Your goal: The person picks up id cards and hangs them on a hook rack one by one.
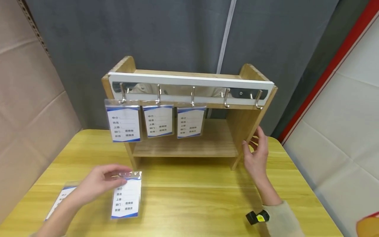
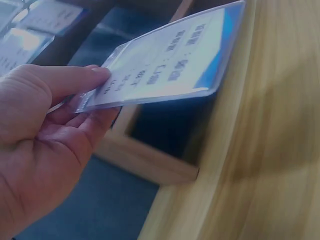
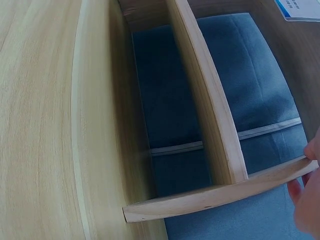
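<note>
My left hand (image 1: pixel 99 182) pinches a clear-sleeved badge card (image 1: pixel 126 199) by its top edge, thumb in front, above the table. In the left wrist view the same card (image 2: pixel 165 57) juts out from between thumb and fingers. My right hand (image 1: pixel 257 156) grips the right side panel of a wooden shelf (image 1: pixel 185 148); in the right wrist view its fingertips (image 3: pixel 311 150) wrap the panel's edge. Three badge cards (image 1: pixel 124 123), (image 1: pixel 158 121), (image 1: pixel 190 122) hang on the left, second and middle hooks of the shelf's white rail (image 1: pixel 189 80). The two right hooks (image 1: pixel 227 98) bear no card.
Another badge card (image 1: pixel 63 199) lies on the yellow wood-grain table (image 1: pixel 189 204) at the left, partly covered by my left forearm. A grey curtain (image 1: pixel 177 33) hangs behind the shelf. A black and yellow device (image 1: pixel 258 217) sits at my right wrist.
</note>
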`<act>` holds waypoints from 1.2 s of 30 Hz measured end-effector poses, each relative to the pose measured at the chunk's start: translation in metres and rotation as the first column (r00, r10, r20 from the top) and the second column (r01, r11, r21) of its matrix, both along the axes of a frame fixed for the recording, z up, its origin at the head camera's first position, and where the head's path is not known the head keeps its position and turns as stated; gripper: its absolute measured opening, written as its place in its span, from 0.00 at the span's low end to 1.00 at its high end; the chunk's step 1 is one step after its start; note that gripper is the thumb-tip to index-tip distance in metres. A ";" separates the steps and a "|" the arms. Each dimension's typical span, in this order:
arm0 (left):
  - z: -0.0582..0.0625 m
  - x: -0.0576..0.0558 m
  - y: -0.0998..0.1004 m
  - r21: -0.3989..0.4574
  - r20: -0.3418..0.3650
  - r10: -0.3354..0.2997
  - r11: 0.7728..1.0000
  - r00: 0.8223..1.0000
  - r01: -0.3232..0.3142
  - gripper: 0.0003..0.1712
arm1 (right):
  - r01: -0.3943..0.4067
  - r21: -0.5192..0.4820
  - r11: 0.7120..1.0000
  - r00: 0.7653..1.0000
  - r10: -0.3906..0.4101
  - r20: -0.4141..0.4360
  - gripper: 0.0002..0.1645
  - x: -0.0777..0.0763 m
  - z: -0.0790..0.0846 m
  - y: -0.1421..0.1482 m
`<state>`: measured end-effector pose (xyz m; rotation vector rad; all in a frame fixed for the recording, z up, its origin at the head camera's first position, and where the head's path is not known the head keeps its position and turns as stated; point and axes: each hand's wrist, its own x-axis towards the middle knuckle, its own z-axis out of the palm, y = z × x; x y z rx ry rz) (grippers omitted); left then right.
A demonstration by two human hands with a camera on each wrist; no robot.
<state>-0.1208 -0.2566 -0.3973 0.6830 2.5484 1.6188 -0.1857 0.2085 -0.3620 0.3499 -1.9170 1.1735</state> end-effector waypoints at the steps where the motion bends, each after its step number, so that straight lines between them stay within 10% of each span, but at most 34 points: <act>1: 0.002 0.000 0.006 0.010 -0.007 0.004 1.000 1.000 -0.003 0.21 | -0.001 0.001 1.000 1.000 0.001 0.003 0.38 0.000 0.000 0.000; 16: 0.051 -0.014 0.121 0.335 -0.277 0.003 0.937 0.961 0.093 0.18 | 0.021 0.051 0.998 1.000 -0.022 0.018 0.36 0.005 0.007 0.007; 36: 0.100 -0.034 0.201 0.346 -0.349 0.039 0.934 0.936 0.090 0.19 | 0.006 0.002 1.000 0.998 -0.006 0.059 0.40 -0.021 -0.026 0.022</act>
